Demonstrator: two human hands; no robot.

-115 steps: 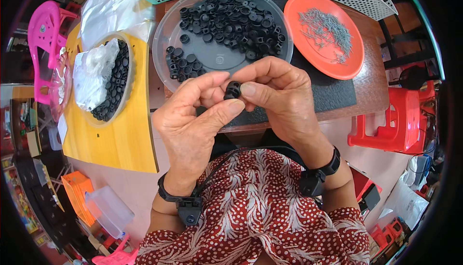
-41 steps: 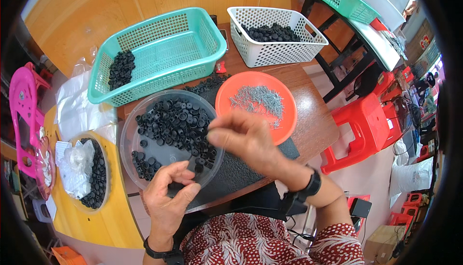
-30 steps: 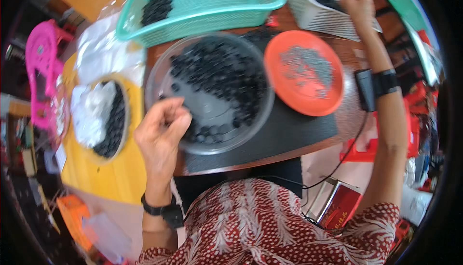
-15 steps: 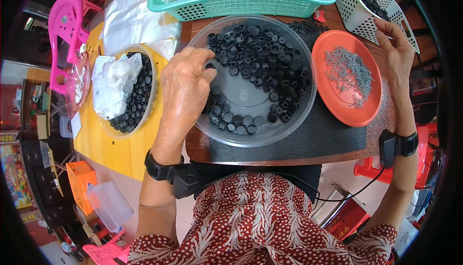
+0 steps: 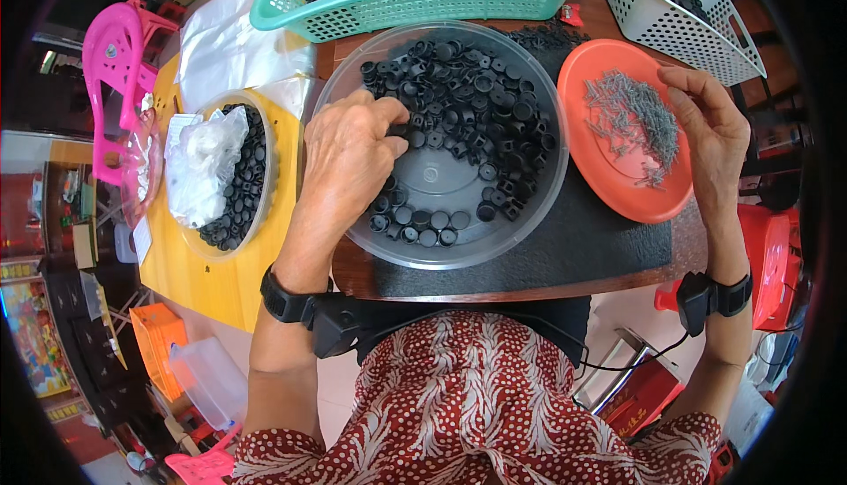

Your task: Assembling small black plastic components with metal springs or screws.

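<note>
A round clear plastic basin (image 5: 432,251) holds many small black plastic caps (image 5: 494,93), heaped at its back and right. Over its left side, my left hand (image 5: 353,145) is closed, with a black cap between thumb and forefinger. To the right lies an oval orange plate (image 5: 587,181) bearing a pile of small grey screw-like pins (image 5: 648,123). My right hand (image 5: 716,123) hovers at this plate's right rim, thumb and fingers apart, nothing visible between them. Black straps with small boxes circle both wrists.
A turquoise basket (image 5: 423,0) and a white perforated basket (image 5: 679,31), both with black parts, stand behind. On the yellow table at left are a tub (image 5: 273,172) of black caps topped by a crumpled plastic bag (image 5: 207,163), and flat clear bags (image 5: 234,44).
My right hand has come down from beside the white basket to the orange plate's rim. My left hand has shifted slightly right over the basin. The whole view has shifted a little.
</note>
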